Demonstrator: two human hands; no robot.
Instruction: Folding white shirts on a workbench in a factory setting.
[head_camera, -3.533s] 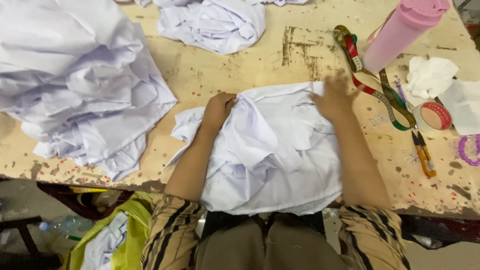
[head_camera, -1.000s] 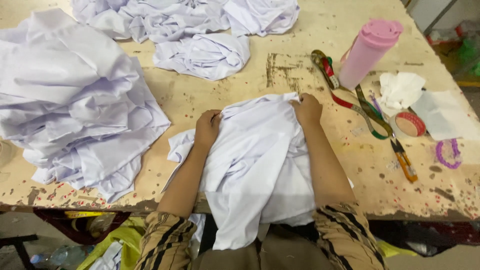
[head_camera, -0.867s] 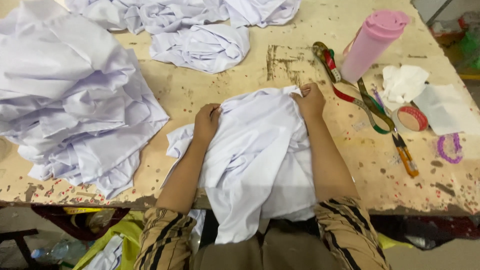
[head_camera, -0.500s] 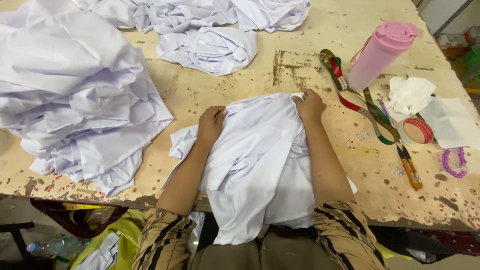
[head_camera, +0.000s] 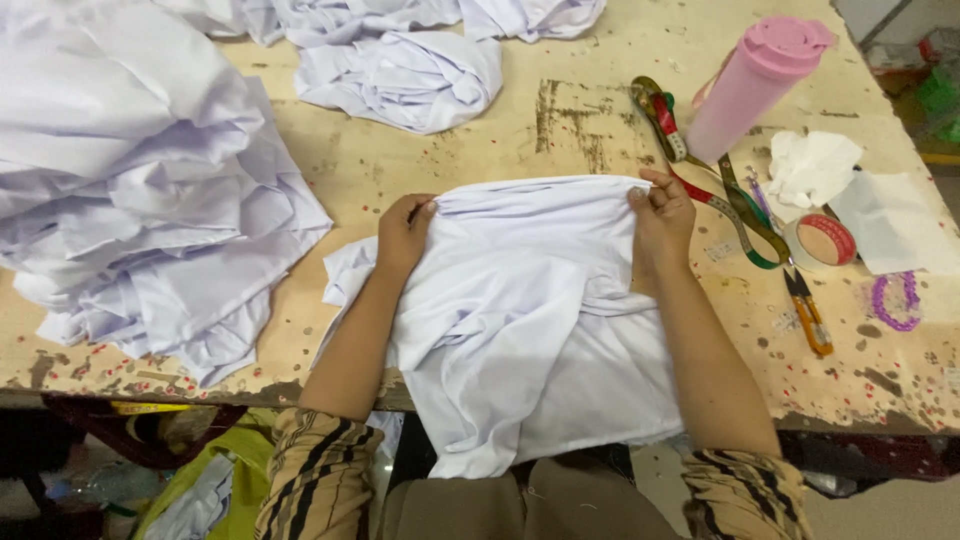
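Across the whole frame a worn wooden tabletop (head_camera: 420, 180) is seen, stained and speckled with red flecks. At its left edge a big heap of white cloth (head_camera: 130, 190) is piled, and toward the far edge a smaller crumpled bundle (head_camera: 405, 75) is left. At the middle of the near edge a white garment (head_camera: 530, 320) is spread, its lower part hanging over the edge toward the lap. Its far hem is gripped at both corners: the left hand (head_camera: 405, 232) is closed on the left corner, the right hand (head_camera: 662, 212) is pinched shut on the right corner, and the hem is drawn taut between them.

Near the far right corner a pink bottle (head_camera: 750, 85) is stood upright, with a striped ribbon (head_camera: 715, 185) trailing beside it. Crumpled white paper (head_camera: 810, 165), a roll of tape (head_camera: 825, 240), small orange-handled snips (head_camera: 808, 315) and a purple bead loop (head_camera: 893, 300) are laid along the right edge.

A slip is judged likely if the hem is pulled unevenly, as the overhanging cloth could drag the garment off the near edge. The ribbon could be snagged by the right wrist, since it lies just beside it.
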